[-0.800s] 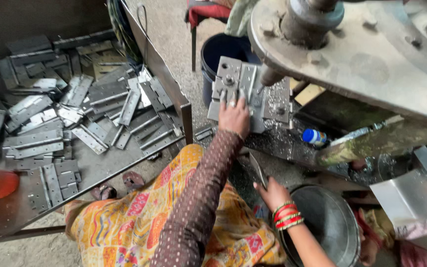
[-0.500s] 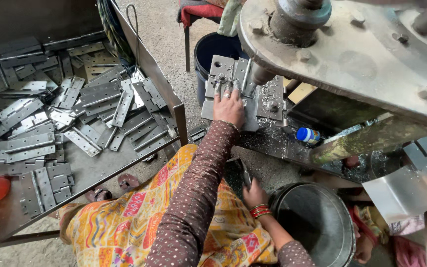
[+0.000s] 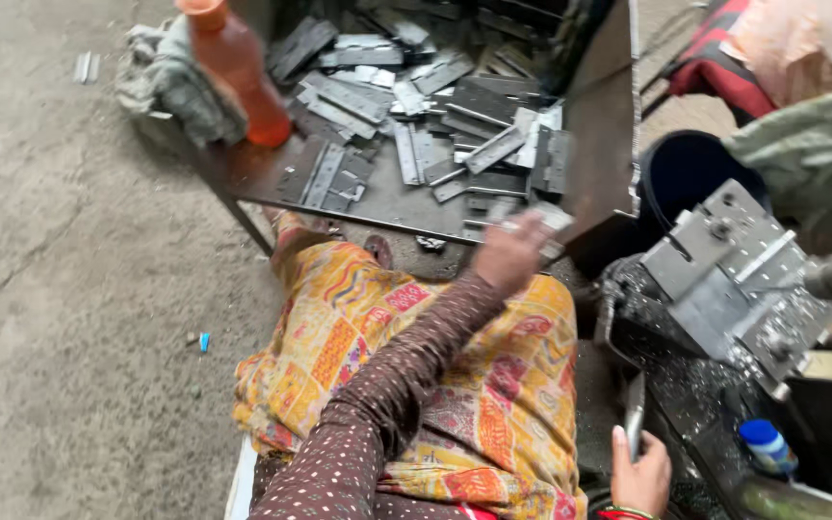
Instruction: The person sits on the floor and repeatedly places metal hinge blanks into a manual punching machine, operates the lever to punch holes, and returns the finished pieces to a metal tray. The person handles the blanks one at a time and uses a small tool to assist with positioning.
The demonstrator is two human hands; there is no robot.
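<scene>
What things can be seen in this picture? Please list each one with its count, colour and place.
metal hinge plates: many, grey, heaped on the tray
metal tray: one, dark, upper middle, on thin legs
plastic bottle: one, orange, on the tray's left corner
rag: one, grey-green, behind the bottle
bucket: one, dark blue, right of the tray
drilling jig: one, grey steel, right, covered with chips
small bottle: one, blue cap, lower right
concrete floor: grey, left
patterned garment: one, yellow-orange, over the lap
left hand: blurred, reaching to the tray's near edge
right hand: holds a thin metal piece, lower right
</scene>
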